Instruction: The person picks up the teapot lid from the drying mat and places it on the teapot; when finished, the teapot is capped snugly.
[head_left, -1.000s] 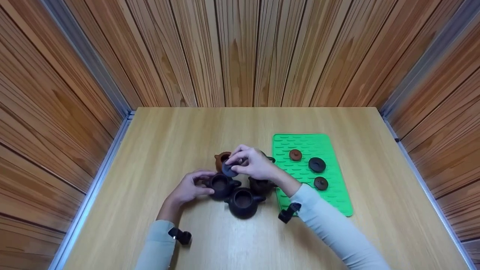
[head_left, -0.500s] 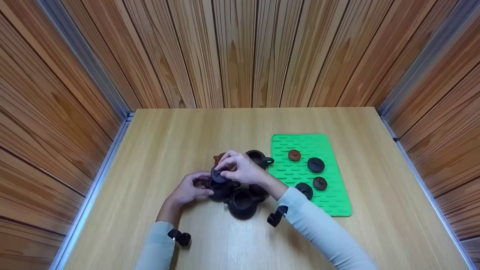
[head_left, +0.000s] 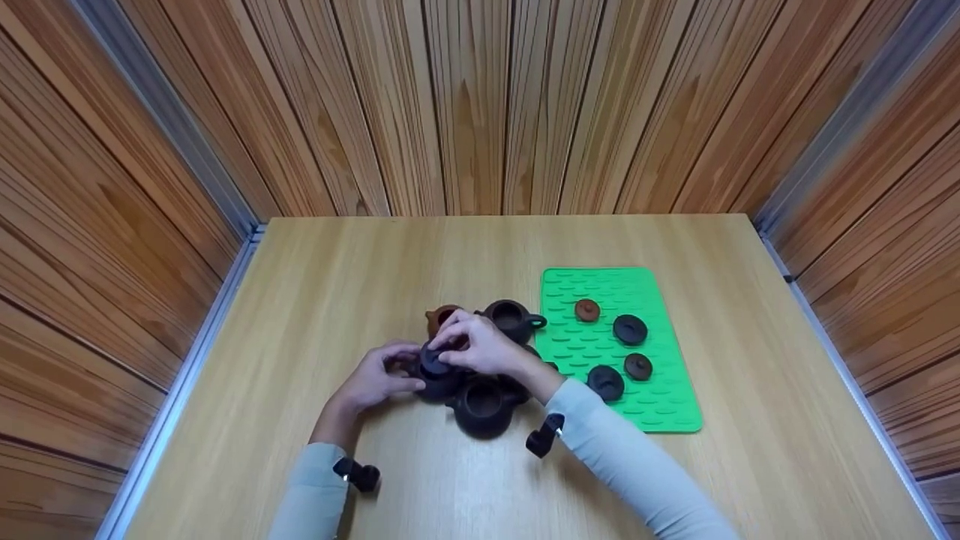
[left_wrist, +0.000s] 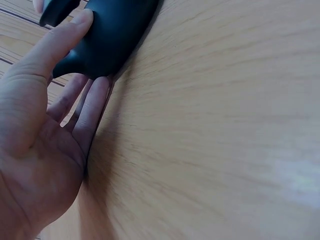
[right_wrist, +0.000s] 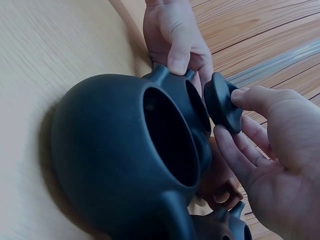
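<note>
My left hand [head_left: 379, 379] holds a dark teapot [left_wrist: 120, 35] between thumb and fingers, around the spout side, on the table. Above that pot's opening, my right hand [head_left: 484, 346] pinches a dark lid [right_wrist: 220, 102] by its knob. In the right wrist view the lid is tilted and overlaps the pot's rim, a small gap showing beside it. Close in front stands another dark teapot [head_left: 484, 420], lidless, its round mouth facing up. An orange-brown teapot [head_left: 437, 319] sits just behind, partly covered by the right hand.
A dark teapot [head_left: 514, 321] with its handle to the right stands behind the right hand; one more is mostly hidden under the forearm. On the green mat [head_left: 675, 412] lie a reddish lid [head_left: 587, 310], a brown lid [head_left: 638, 367] and two dark lids [head_left: 630, 330].
My right hand has carried the lid left and down, from near the orange-brown teapot to over the mouth of the held dark teapot. The left hand stays in place.
</note>
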